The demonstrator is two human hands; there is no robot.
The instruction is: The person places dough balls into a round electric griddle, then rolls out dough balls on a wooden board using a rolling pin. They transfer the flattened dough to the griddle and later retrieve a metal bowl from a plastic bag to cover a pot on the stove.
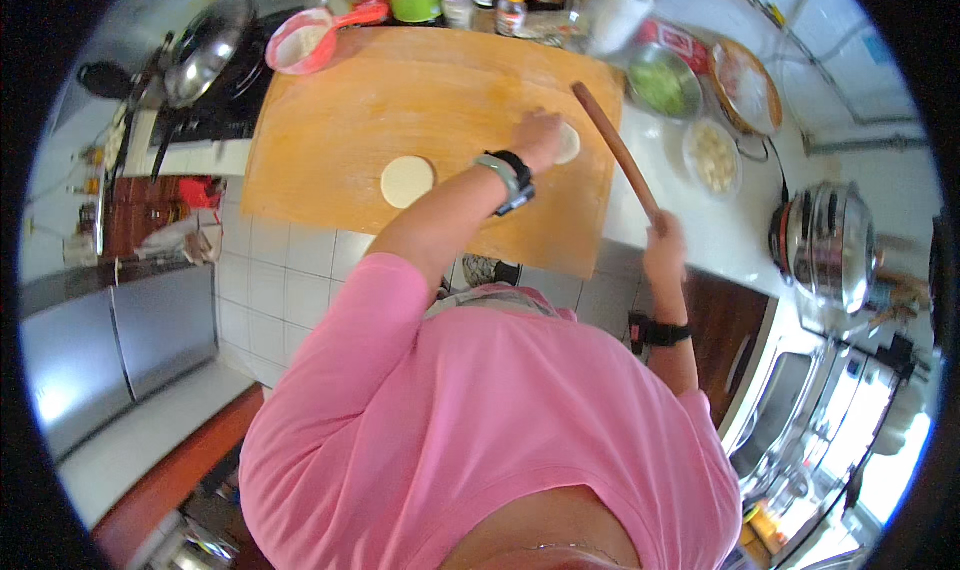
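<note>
Right hand (664,255) clasps the rolling pin (614,148), right of centre; left hand (540,138) meets the dough round (570,144), upper centre-right, its grip unclear. Light, even strokes, small turns should suit!

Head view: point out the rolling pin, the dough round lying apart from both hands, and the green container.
Rolling pin (618,152): head view, middle of its shaft.
Dough round (407,182): head view, centre of its top face.
Green container (416,5): head view, its side wall.
</note>
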